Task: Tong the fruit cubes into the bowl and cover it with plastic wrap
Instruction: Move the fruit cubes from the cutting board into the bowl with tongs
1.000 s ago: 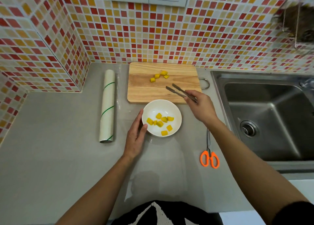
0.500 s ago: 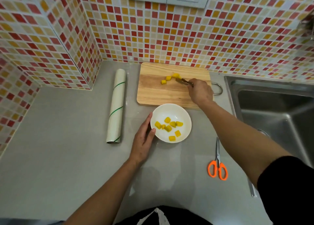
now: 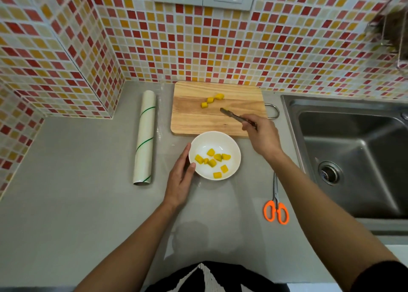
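On the grey worktop [image 3: 66, 214], toward the near edge, orange-handled scissors [image 3: 276, 210] lie beside the sink [image 3: 353, 159]. Farther in, the left hand [image 3: 180, 179] rests flat against the white bowl [image 3: 234, 147], fingers together, gripping nothing. The bowl holds several yellow fruit cubes [image 3: 213, 160]. Left of it lies the roll of plastic wrap [image 3: 145, 137]. Beyond the bowl, the right hand [image 3: 260, 135] is clamped on the tongs [image 3: 231, 114], their tips pinching a small yellow piece above the cutting board [image 3: 194, 119]. Three cubes [image 3: 210, 100] sit near the board's far edge.
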